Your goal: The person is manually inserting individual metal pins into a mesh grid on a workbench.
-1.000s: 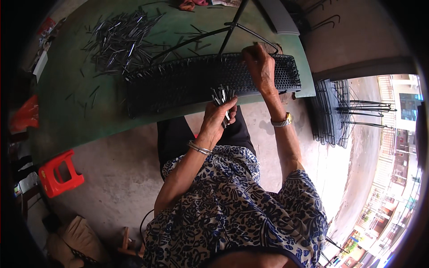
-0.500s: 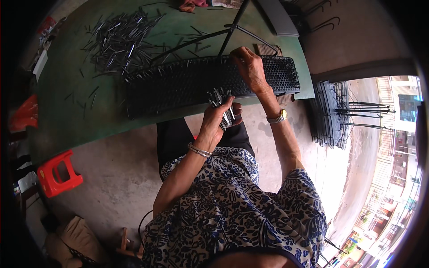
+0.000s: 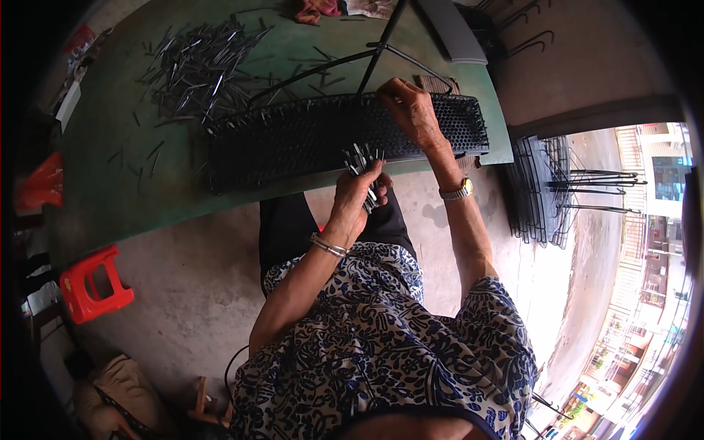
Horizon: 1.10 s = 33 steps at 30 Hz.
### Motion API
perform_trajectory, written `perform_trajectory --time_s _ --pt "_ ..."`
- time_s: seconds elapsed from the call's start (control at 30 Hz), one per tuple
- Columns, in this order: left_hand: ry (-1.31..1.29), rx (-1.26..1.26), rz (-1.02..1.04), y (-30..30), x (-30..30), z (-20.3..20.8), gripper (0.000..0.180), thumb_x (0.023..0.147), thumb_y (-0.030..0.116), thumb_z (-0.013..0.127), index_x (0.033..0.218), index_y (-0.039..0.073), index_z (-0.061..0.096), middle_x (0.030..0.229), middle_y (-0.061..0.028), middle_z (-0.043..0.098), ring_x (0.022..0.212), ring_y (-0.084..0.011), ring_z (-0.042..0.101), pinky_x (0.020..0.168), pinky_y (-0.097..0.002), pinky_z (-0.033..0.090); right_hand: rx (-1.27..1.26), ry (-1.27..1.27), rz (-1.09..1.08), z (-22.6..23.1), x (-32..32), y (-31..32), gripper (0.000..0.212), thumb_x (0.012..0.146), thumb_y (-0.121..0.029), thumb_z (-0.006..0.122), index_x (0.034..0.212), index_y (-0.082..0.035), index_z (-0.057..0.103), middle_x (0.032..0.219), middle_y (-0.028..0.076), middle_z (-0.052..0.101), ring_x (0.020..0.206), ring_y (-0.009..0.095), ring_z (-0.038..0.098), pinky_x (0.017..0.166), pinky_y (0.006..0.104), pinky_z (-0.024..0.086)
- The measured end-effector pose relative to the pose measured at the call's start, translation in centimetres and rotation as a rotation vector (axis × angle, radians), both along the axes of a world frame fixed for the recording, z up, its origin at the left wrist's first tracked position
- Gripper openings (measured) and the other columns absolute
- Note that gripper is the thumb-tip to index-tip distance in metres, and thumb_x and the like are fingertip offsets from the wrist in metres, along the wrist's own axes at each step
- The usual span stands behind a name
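A long black perforated metal panel lies along the near edge of the green table, with thin black rods rising from its far side. Small strips stick up in a row along the panel's far edge. My left hand is closed round a bundle of short, dark, shiny strips, held upright just in front of the panel. Over the panel's far edge, right of its middle, my right hand has its fingers pinched together. Whatever sits between those fingertips is too small and hidden to make out.
A heap of similar loose strips covers the table's far left, with more scattered around it. Stacked black wire racks stand on the floor at right. A red plastic stool is at left. A grey panel lies at the far right.
My right hand stays pinched over the panel's far edge, hardly shifted. The left hand's fingers have drawn in closer round the bundle of strips.
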<state>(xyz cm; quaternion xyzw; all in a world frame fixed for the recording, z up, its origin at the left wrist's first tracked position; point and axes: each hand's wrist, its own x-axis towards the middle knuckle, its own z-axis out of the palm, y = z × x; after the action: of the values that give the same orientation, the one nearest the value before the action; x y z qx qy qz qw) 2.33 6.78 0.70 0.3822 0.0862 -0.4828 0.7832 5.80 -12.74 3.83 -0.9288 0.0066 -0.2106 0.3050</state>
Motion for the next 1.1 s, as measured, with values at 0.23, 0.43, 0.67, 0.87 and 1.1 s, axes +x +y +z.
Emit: perform_trajectory --time_s 0.23,0.43,0.67,0.87,1.1 --pt "-0.048 0.042 -0.008 0.2 -0.2 0.2 0.021 0.091 0.024 0.065 0.098 0.004 0.064 0.076 -0.0068 0.065 0.063 -0.0134 0.06 0.054 -0.0281 0.05 0.004 -0.001 0.01 -0.7 0.4 -0.6 0.009 0.086 -0.006 0.064 0.093 -0.002 0.063 0.085 0.01 0.065 0.075 0.022 0.066 0.067 0.0308 0.052" --pt "-0.025 0.051 0.012 0.5 -0.3 0.5 0.022 0.091 0.024 0.064 0.099 0.004 0.064 0.079 -0.0077 0.067 0.067 -0.0154 0.063 0.056 -0.0282 0.052 -0.112 -0.105 -0.114 -2.2 -0.1 0.1 0.01 0.083 -0.012 0.064 0.093 -0.01 0.066 0.09 0.012 0.061 0.076 0.031 0.064 0.065 0.0384 0.052" --pt "-0.016 0.046 0.043 0.5 -0.2 0.8 0.021 0.09 0.022 0.065 0.099 0.002 0.065 0.079 -0.0086 0.067 0.065 -0.0158 0.063 0.054 -0.0273 0.049 -0.239 -0.117 -0.323 -2.5 -0.9 1.0 0.016 0.083 -0.02 0.067 0.098 -0.014 0.068 0.092 0.011 0.06 0.079 0.03 0.064 0.064 0.0385 0.053" --pt "-0.063 0.022 0.109 0.2 0.0 0.9 0.017 0.087 0.017 0.066 0.086 0.001 0.064 0.069 -0.0084 0.065 0.059 -0.0149 0.06 0.046 -0.0266 0.042 -0.269 -0.018 -0.443 -1.8 -2.1 2.0 0.025 0.088 -0.031 0.065 0.101 -0.01 0.07 0.094 0.013 0.061 0.082 0.03 0.063 0.07 0.0383 0.05" --pt "-0.09 0.047 0.113 0.0 0.2 1.2 0.016 0.086 0.017 0.067 0.093 0.002 0.066 0.076 -0.009 0.068 0.062 -0.0147 0.061 0.047 -0.0252 0.041 0.702 0.512 0.105 1.4 -6.4 3.9 0.019 0.089 -0.014 0.063 0.1 0.002 0.065 0.09 0.006 0.065 0.083 0.011 0.059 0.072 0.0272 0.048"
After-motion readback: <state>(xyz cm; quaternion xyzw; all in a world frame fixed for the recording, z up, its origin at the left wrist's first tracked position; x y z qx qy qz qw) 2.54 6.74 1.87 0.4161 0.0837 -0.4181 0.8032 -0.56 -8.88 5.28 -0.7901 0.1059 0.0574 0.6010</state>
